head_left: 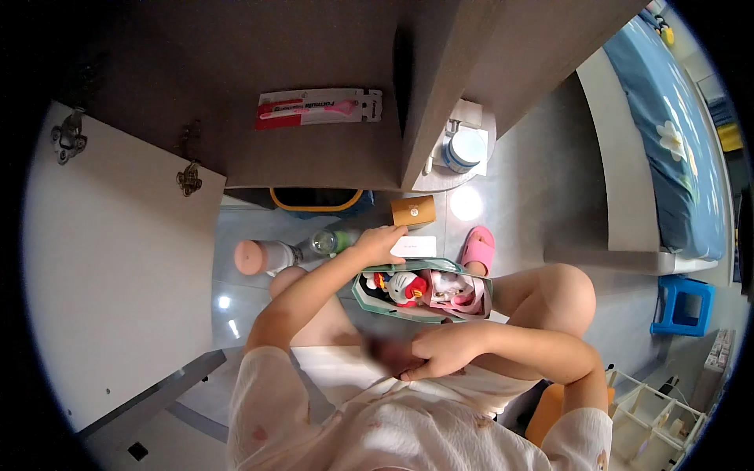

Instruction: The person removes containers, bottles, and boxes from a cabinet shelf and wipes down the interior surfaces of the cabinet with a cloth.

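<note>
My left hand [381, 245] is closed on the near end of a small white box [414, 246] with faint print, its fingers at the upper edge and thumb below. Right under it, a green-edged open box [365, 302] rests between my knees. Inside lie a white plush cat figure [404, 289] with red parts and several pink and white items [454, 292]. In front of my lap, my right hand [448, 349] is closed with curled fingers beside a dark, blurred patch [386, 353]. What it grips is hidden.
An orange-brown box [413, 211], a pink-lidded bottle [255, 257] and a green-labelled bottle [326, 242] stand on the floor. Above, a cabinet shelf holds a packaged pink toothbrush [318, 108]. Its white door [133, 259] hangs open at left. A blue stool [682, 304] is at right.
</note>
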The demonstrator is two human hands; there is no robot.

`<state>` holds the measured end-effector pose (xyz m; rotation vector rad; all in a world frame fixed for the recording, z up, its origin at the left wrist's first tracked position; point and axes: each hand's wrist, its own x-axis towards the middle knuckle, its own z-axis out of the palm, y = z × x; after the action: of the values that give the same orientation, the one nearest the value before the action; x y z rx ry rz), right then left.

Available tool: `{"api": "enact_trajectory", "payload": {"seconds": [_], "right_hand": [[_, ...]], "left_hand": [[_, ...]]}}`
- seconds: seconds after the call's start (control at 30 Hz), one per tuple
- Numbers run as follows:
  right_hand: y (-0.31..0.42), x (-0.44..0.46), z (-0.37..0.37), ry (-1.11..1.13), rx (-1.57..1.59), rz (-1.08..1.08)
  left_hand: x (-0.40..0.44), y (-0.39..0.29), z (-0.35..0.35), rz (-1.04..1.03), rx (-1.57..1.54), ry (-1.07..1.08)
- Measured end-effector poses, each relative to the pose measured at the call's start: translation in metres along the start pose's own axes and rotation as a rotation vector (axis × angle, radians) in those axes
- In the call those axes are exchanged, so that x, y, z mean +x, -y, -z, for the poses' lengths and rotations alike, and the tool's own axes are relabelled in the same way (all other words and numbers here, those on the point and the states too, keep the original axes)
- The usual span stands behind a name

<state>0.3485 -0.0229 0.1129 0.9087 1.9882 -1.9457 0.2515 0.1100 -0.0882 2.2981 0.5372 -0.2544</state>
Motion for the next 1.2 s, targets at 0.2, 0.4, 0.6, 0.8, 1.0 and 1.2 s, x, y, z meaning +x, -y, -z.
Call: {"api": "enact_trajectory", "payload": {"seconds": [0.2, 0.4, 0.6, 0.8, 1.0, 1.2], "right_hand": [[0.006, -0.007, 0.005, 0.006, 0.133, 0.008], [0.01, -0.004, 0.011, 0.005, 0.229, -0.019], [-0.002, 0.006, 0.004, -0.054, 0.123, 0.022], [-0.004, 0.009, 0.003, -0.03, 0.131, 0.02], [-0.009, 0.01, 0.001, -0.057, 0.12, 0.065], [-0.018, 0.015, -0.001, 0.012, 0.102, 0.012]], "left_hand": [[-0.024, 0.002, 0.026, 0.032, -0.055, 0.051], [-0.046, 0.005, 0.05, -0.102, -0.097, -0.161], [-0.056, 0.029, 0.118, 0.228, -0.267, -1.142], [-0.024, 0.063, 0.169, 0.468, -0.605, -0.93], [-0.001, 0.006, 0.174, 0.094, -0.966, -1.292], [0.025, -0.036, 0.171, -0.158, -0.918, -0.899]]}}
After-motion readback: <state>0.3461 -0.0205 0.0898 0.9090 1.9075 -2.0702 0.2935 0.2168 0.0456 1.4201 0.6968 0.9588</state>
